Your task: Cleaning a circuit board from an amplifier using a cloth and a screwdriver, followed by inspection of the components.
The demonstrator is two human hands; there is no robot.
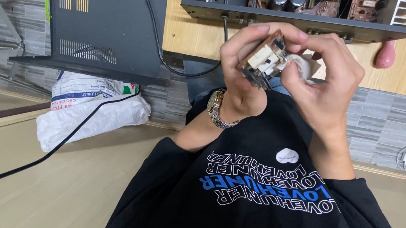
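Item: small circuit-board part [262, 60], frame centre, clamped in left hand [243, 78] fingers; right hand [325, 85] at 3 o'clock pinching white cloth [307, 67] against it, wiping apparently unfinished; opened amplifier chassis [300, 15] at 12 o'clock.

I count two hands [246, 69] [325, 85], one circuit board [264, 60], one wristwatch [218, 109], one white bag [91, 109], two black metal cases [105, 22] [299, 19].
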